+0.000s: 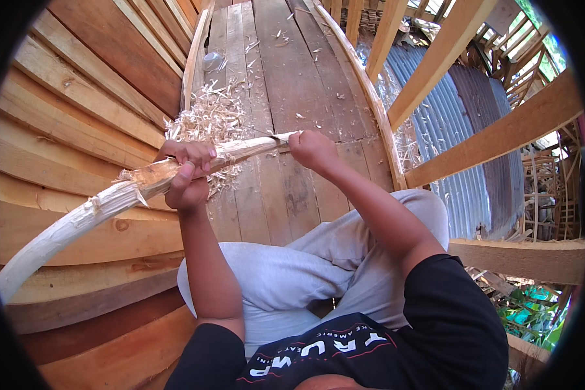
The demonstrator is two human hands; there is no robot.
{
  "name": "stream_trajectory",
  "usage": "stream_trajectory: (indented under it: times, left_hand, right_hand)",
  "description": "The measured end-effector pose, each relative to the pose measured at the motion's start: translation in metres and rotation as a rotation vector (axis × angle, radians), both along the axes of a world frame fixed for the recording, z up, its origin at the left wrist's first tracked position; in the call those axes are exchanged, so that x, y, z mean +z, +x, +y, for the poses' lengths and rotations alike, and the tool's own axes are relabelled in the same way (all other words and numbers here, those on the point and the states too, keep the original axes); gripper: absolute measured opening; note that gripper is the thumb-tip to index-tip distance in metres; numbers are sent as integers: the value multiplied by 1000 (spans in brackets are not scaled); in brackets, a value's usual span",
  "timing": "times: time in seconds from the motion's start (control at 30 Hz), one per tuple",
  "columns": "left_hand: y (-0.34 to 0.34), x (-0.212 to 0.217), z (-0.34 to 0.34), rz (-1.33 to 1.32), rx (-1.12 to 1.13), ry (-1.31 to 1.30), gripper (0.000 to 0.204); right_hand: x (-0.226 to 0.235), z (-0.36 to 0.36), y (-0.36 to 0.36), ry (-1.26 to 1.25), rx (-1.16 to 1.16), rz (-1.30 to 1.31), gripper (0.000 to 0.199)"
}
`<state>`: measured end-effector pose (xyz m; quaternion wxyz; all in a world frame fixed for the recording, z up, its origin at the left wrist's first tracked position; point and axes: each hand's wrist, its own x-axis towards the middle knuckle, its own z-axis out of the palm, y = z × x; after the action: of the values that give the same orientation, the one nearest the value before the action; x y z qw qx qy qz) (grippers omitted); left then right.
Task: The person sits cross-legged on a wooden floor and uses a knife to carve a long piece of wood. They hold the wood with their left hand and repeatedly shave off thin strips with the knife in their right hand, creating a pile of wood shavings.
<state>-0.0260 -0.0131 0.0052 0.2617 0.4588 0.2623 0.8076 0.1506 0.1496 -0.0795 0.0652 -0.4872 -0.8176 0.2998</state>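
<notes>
A long, pale, peeled branch (65,229) runs from the lower left up to the middle, bending along its length. My left hand (187,172) is wrapped around it near its rough, brownish middle stretch. At the branch's thinner right end, my right hand (312,150) is closed in a fist. A thin dark blade (276,137), seemingly a knife's, juts from that fist and lies against the wood. Its handle is hidden by my fingers. Loose curls of bark or wood cling to the branch beside my left hand.
A heap of wood shavings (208,116) lies on the plank floor (299,97) beyond my left hand. Near it sits a small clear cup-like item (212,62). A plank wall (65,140) stands close on the left. Wooden railing (500,144) and corrugated metal sheets (445,123) are on the right.
</notes>
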Motion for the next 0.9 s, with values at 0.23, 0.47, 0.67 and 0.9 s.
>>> stream_trajectory:
  times: [0.23, 0.47, 0.67, 0.9]
  left_hand:
    - [-19, -10, -3, -24, 12, 2, 21]
    - [-5, -6, 4, -22, 5, -7, 20]
    - [-6, -4, -1, 60, -62, 11, 19]
    - [-16, -11, -3, -8, -30, 5, 18]
  right_hand:
    - [20, -29, -11, 57, 15, 56, 51]
    - [5, -4, 0, -5, -9, 11, 53]
    - [40, -27, -4, 32, 76, 55, 52]
    - [24, -25, -5, 23, 2, -2, 51]
